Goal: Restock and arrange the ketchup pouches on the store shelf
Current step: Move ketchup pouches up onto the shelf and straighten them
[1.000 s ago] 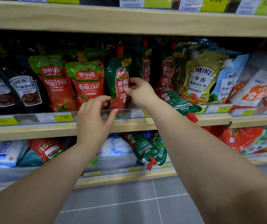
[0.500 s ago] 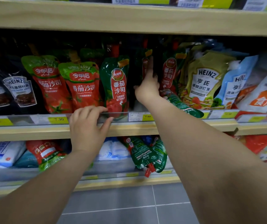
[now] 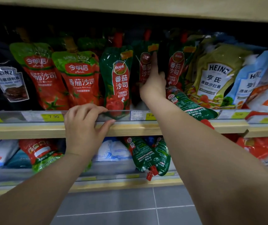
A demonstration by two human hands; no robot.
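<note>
Dark green ketchup pouches with red labels stand upright on the middle shelf; the front one (image 3: 116, 82) is left of my right hand (image 3: 152, 85). My right hand reaches into the row, index finger up against a second green pouch (image 3: 144, 62) set further back; a third (image 3: 176, 69) stands to its right. Another green pouch (image 3: 190, 106) lies tipped over under my right wrist, red cap hanging past the shelf edge. My left hand (image 3: 84, 125) rests on the clear price rail (image 3: 32, 116), fingers curled over its top. Red-and-green ketchup pouches (image 3: 79, 80) stand to the left.
Black Heinz pouches (image 3: 8, 83) fill the far left, Heinz salad dressing pouches (image 3: 214, 78) the right. On the lower shelf, two green pouches (image 3: 149, 156) hang cap-down over the edge beside white bags (image 3: 112, 151). Grey tiled floor (image 3: 113, 205) lies below.
My right hand let go of the front green pouch, which now stands upright, and moved right and deeper into the row. My left hand shifted slightly along the price rail.
</note>
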